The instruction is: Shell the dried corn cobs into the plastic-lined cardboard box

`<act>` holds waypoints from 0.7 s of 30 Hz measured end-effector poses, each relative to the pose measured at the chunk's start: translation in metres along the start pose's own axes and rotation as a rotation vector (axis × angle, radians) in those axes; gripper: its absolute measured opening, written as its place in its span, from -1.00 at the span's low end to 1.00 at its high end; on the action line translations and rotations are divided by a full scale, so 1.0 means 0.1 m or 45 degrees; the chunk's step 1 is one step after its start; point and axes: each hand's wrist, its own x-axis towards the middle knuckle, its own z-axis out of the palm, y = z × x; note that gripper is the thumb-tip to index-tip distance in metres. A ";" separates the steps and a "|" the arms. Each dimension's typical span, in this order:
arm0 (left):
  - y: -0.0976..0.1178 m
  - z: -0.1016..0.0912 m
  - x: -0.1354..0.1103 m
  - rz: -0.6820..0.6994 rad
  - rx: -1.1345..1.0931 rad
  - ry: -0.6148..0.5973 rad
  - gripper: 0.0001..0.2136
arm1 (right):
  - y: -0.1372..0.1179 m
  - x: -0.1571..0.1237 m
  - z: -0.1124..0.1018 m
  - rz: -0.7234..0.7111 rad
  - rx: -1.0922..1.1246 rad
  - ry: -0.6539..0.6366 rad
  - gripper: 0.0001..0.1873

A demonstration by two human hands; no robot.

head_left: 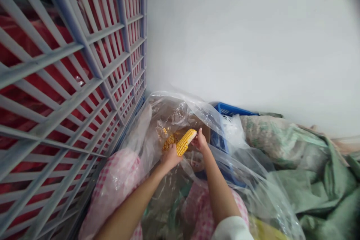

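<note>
While the left hand (pixel 171 157) clamps the corn cob's (pixel 186 143) near end, apparently to steady it, the right hand (pixel 200 140) meets the pale far end; closure unclear. Loose kernels (pixel 169 141) beside left grip, seemingly caught by clear plastic (pixel 180 111).

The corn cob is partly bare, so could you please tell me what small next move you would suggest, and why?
Probably, the right hand should push at the yellow kernels bordering the pale, bare patch of the corn cob: the left hand grips the cob's near end, the right fingers are beside that patch, and loose kernels lie just beyond the left hand.
</note>
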 end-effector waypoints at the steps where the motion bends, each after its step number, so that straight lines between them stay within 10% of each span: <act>1: -0.01 0.00 0.00 -0.015 0.017 0.024 -0.56 | -0.01 -0.02 0.01 0.013 -0.009 -0.026 -0.30; 21: 0.02 -0.03 -0.07 -0.068 -0.057 -0.002 -0.51 | -0.01 -0.06 0.10 -0.329 -0.383 0.202 -0.53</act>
